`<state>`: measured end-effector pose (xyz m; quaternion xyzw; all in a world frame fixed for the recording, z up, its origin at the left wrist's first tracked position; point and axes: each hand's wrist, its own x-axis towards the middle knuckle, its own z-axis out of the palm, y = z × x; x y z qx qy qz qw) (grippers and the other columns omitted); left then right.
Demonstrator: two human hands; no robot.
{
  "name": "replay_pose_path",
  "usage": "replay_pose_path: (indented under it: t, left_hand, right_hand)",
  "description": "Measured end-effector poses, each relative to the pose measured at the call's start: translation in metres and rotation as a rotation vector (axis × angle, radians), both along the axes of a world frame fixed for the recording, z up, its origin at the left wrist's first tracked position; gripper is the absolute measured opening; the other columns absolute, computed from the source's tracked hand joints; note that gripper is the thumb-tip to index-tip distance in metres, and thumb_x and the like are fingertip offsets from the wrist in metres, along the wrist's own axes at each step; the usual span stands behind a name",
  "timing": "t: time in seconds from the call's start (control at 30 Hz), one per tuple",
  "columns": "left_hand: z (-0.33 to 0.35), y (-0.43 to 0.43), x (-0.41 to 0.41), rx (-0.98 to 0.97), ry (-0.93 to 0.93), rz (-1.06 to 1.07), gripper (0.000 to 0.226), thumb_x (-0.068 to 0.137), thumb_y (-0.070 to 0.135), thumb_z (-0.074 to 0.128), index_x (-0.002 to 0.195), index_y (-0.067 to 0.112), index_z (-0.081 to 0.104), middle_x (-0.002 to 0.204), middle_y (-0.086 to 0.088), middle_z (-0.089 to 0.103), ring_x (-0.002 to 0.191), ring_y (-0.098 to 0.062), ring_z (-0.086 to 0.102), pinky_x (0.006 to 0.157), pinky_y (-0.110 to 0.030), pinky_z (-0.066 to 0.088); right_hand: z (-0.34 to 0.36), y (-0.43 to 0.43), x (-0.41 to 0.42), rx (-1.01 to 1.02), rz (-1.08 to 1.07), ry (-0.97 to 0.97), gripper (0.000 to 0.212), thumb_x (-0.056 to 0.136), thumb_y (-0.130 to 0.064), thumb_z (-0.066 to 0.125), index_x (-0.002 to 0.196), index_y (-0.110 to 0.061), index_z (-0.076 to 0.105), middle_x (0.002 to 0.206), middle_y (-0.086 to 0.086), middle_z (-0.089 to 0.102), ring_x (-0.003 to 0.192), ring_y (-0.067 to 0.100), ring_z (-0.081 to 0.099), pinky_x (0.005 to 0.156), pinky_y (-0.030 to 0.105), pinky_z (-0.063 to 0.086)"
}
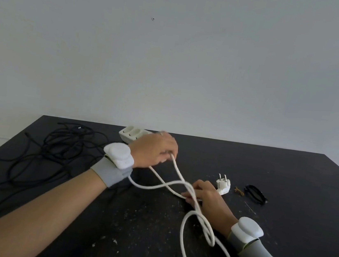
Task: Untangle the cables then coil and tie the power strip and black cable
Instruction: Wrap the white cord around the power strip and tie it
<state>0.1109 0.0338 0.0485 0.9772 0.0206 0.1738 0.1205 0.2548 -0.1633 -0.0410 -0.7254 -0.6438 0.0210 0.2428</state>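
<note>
A person works at a dark worktop (281,218) with the job partly done. The black cable (60,150) lies apart at the left, free of the white one but in a loose, uncoiled heap. The power strip (131,134) sits at the far edge, and its cord (178,185) sprawls across the middle in crossing loops, not yet coiled. The left hand (155,150), raised just in front of the strip, has its fingers curled round the cord. The right hand (205,194) lies on the cord beside the plug (223,184), fingers stretched along it; whether they pinch it cannot be told. Black ties (256,193) and a brown band (239,191) wait unused at the right. Both coils and both ties remain.
</note>
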Motion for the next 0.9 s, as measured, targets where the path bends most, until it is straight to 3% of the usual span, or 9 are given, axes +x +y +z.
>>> replay_pose_path:
  t: [0.13,0.27,0.37,0.43,0.5,0.57,0.67,0.8,0.9]
  left_hand:
    - [0.033,0.016,-0.004,-0.06,-0.303,0.115,0.009,0.088,0.014,0.064,0.09,0.014,0.072,0.097,0.002,0.07,0.094,-0.016,0.059,0.091,-0.031,0.042]
    - [0.065,0.024,-0.012,-0.131,-0.544,0.211,0.013,0.088,0.014,0.065,0.096,0.015,0.074,0.093,0.007,0.068,0.083,-0.01,0.062,0.083,-0.009,0.04]
    - [0.078,0.022,-0.018,-0.254,-0.65,0.276,0.015,0.089,0.017,0.063,0.1,0.016,0.074,0.09,0.005,0.069,0.078,-0.007,0.061,0.071,-0.007,0.042]
    - [0.081,0.017,-0.022,-0.314,-0.699,0.325,0.015,0.089,0.02,0.063,0.099,0.018,0.074,0.088,0.007,0.069,0.077,0.0,0.06,0.069,-0.005,0.041]
    - [0.08,0.008,-0.024,-0.345,-0.724,0.385,0.015,0.088,0.023,0.064,0.097,0.019,0.075,0.087,0.01,0.07,0.073,0.007,0.059,0.07,-0.004,0.041]
    - [0.076,-0.002,-0.026,-0.368,-0.735,0.456,0.017,0.088,0.027,0.064,0.095,0.018,0.076,0.088,0.008,0.073,0.075,0.002,0.062,0.072,-0.011,0.047]
    - [0.071,-0.013,-0.029,-0.376,-0.769,0.562,0.019,0.088,0.032,0.062,0.094,0.02,0.076,0.092,0.007,0.074,0.082,-0.01,0.065,0.072,-0.019,0.049]
    - [0.071,-0.016,-0.03,-0.239,-0.741,0.718,0.022,0.086,0.031,0.056,0.076,0.018,0.071,0.083,0.006,0.07,0.082,-0.024,0.059,0.067,-0.03,0.049]
    - [0.073,-0.014,-0.028,-0.002,-0.675,0.737,0.025,0.085,0.028,0.051,0.076,0.01,0.066,0.077,-0.004,0.065,0.081,-0.032,0.052,0.068,-0.039,0.046]
  right_hand:
    - [-0.002,0.0,0.002,0.05,0.039,0.031,0.013,0.087,-0.017,0.066,0.095,-0.021,0.075,0.094,-0.011,0.056,0.089,0.0,0.047,0.082,0.011,0.037]
    - [0.003,-0.001,0.002,-0.023,0.002,0.019,0.014,0.086,-0.016,0.064,0.094,-0.024,0.073,0.098,-0.014,0.057,0.089,-0.005,0.046,0.082,0.018,0.039]
    - [0.021,0.0,-0.008,0.019,-0.172,0.356,0.033,0.087,-0.002,0.056,0.103,-0.028,0.068,0.101,-0.016,0.063,0.097,-0.007,0.056,0.094,0.019,0.045]
    - [0.04,0.001,-0.015,0.103,-0.172,0.668,0.041,0.083,0.005,0.05,0.107,-0.025,0.065,0.109,-0.002,0.068,0.107,0.016,0.061,0.096,0.028,0.046]
    - [0.063,-0.001,-0.022,0.158,0.001,0.877,0.048,0.076,-0.004,0.05,0.12,-0.02,0.061,0.122,0.015,0.062,0.116,0.032,0.054,0.1,0.041,0.044]
    - [0.082,0.0,-0.032,0.138,0.185,0.972,0.053,0.073,-0.019,0.054,0.126,-0.024,0.056,0.132,0.011,0.058,0.125,0.022,0.052,0.106,0.041,0.041]
    - [0.097,0.01,-0.05,0.095,0.27,1.016,0.063,0.077,-0.039,0.059,0.135,-0.018,0.046,0.131,0.004,0.061,0.127,0.017,0.051,0.107,0.037,0.038]
    - [0.109,0.03,-0.068,0.224,0.187,1.022,0.031,0.095,-0.022,0.055,0.123,-0.011,0.054,0.098,0.0,0.073,0.101,0.016,0.068,0.092,0.034,0.054]
    - [0.118,0.044,-0.077,0.311,0.074,1.165,0.023,0.1,-0.01,0.041,0.115,-0.004,0.058,0.065,-0.001,0.057,0.055,0.014,0.059,0.057,0.03,0.056]
